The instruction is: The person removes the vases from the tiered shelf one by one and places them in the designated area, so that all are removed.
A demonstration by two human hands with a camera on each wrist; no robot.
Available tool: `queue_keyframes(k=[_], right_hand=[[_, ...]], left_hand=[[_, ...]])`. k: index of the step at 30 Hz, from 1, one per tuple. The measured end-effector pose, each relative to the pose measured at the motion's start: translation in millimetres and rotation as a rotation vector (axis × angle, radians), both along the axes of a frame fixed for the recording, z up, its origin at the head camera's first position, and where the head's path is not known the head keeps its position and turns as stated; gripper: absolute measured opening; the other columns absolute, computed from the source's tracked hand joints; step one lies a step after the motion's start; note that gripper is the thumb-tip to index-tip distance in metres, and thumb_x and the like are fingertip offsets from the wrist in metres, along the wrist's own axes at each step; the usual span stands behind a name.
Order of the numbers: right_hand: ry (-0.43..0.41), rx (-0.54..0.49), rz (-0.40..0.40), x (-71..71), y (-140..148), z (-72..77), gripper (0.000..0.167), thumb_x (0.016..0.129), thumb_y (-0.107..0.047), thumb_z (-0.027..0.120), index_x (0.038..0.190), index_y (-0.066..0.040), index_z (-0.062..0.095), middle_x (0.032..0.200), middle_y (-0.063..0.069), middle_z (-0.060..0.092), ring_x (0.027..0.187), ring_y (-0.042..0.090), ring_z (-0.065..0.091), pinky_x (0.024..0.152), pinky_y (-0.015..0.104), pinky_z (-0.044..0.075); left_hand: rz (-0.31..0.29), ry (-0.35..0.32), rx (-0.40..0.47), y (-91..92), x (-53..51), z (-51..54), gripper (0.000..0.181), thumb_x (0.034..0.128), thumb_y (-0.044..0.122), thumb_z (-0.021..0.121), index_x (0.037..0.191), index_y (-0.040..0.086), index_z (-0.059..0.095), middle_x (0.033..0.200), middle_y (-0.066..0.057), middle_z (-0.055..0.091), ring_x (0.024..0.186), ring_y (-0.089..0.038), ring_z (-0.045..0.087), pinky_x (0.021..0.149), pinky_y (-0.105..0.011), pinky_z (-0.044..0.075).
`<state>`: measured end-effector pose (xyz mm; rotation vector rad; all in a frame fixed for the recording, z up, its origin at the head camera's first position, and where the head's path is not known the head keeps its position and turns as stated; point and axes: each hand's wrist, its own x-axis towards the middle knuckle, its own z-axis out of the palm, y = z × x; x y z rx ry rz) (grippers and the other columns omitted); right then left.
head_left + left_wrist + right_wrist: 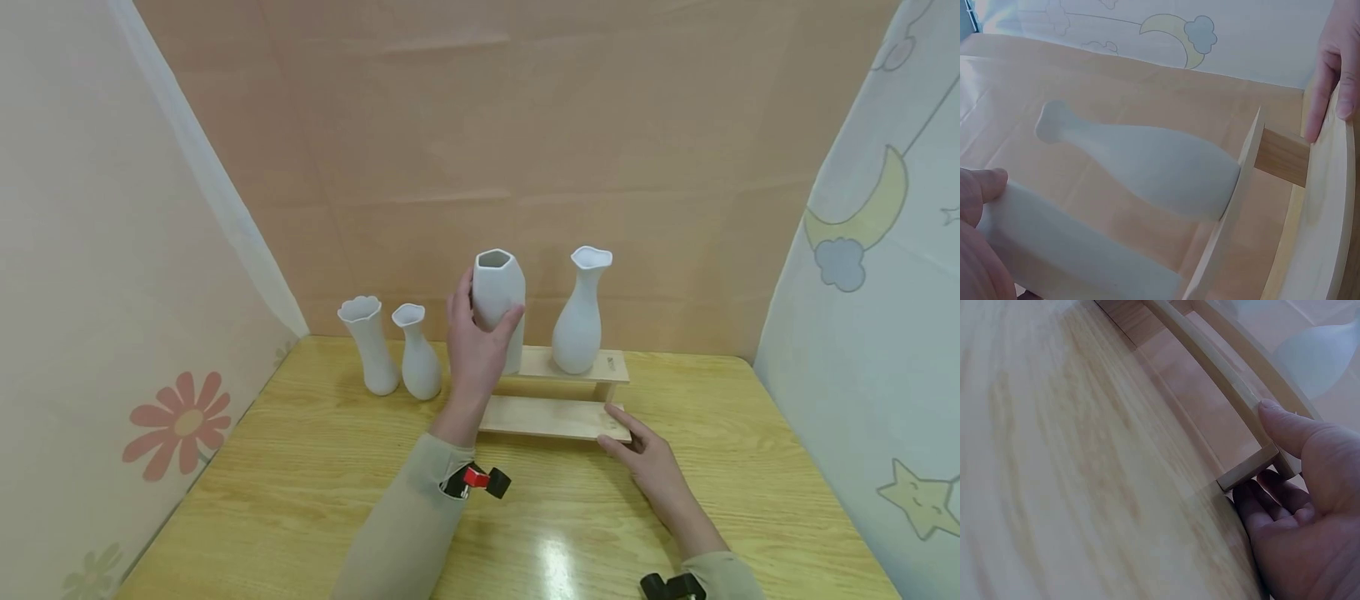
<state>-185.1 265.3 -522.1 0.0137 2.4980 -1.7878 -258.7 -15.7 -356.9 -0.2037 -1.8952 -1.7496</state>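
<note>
My left hand [480,346] grips a white faceted vase [498,287] with a five-sided mouth, upright at the left part of the wooden shelf's upper board [536,362]. In the left wrist view the vase's base [1141,278] is beside the board's edge; whether it touches cannot be told. On the same board stands a white wavy-rimmed, narrow-necked vase [577,329]. My right hand [652,467] holds the right end of the lower board [551,417], its thumb [1285,425] on the front edge and the other fingers around the end.
Two more white vases stand on the wooden table [300,483] left of the shelf: a flared one [372,350] and a small narrow-necked one [420,362]. Behind is a peach cloth backdrop [487,125]; printed panels flank the table.
</note>
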Motion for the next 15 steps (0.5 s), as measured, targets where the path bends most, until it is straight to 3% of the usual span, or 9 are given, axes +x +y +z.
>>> queue_keyframes(k=[4,9,15], right_hand=[[0.005,-0.016,0.009,-0.3,1,-0.2,0.078,0.105,-0.049,0.075,0.172,-0.029,0.041,0.182,0.006,0.023,0.145,0.033,0.056,0.100,0.013,0.046],[0.010,-0.011,0.022,0.5,2,0.4,0.078,0.105,-0.049,0.074,0.173,-0.028,0.040,0.183,0.007,0.021,0.161,0.037,0.033,0.104,0.014,0.043],[0.008,-0.015,0.019,0.0,2,0.5,0.078,0.105,-0.050,0.075,0.172,-0.029,0.041,0.182,0.006,0.022,0.158,0.036,0.039,0.102,0.012,0.043]], left_hand=[[-0.012,0.025,0.005,-4.9,8.2,1.8,0.086,0.0925,0.020,0.092,0.166,0.019,0.047,0.149,-0.011,0.052,0.139,-0.028,0.057,0.109,-0.055,0.055],[-0.016,0.021,-0.009,-11.9,18.7,3.7,0.086,0.0920,0.020,0.092,0.166,0.021,0.048,0.148,-0.010,0.054,0.137,-0.028,0.058,0.108,-0.057,0.055],[-0.030,-0.002,-0.018,-20.9,31.6,6.3,0.086,0.0921,0.020,0.092,0.166,0.022,0.049,0.150,-0.006,0.056,0.135,-0.028,0.058,0.109,-0.059,0.053]])
